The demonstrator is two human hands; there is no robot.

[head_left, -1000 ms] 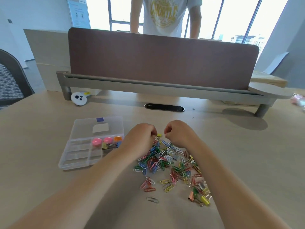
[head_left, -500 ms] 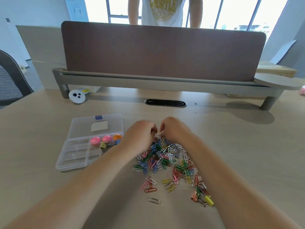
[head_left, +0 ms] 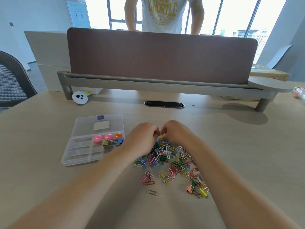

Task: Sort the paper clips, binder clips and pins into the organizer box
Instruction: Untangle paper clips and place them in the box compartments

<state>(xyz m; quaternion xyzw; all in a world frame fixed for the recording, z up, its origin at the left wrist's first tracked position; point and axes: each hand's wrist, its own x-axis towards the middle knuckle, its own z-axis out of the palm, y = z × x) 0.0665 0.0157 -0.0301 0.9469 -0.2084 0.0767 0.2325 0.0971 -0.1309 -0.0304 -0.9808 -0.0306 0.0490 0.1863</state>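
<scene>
A pale desk [head_left: 247, 154] ran to a brown divider [head_left: 161, 57], with bare top to the right. The clear organizer box [head_left: 69, 160] sat at left, lid open, with round pins [head_left: 97, 139] and binder clips [head_left: 112, 142] in its far compartments. At the far edge of the clip pile [head_left: 166, 156], the left hand [head_left: 143, 139] and right hand [head_left: 177, 132] curled close together; what they held was hidden.

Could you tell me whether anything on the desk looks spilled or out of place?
Only the unsorted clips: they lie scattered loose on the desk, right of the open box. Nothing looks damaged.
</scene>
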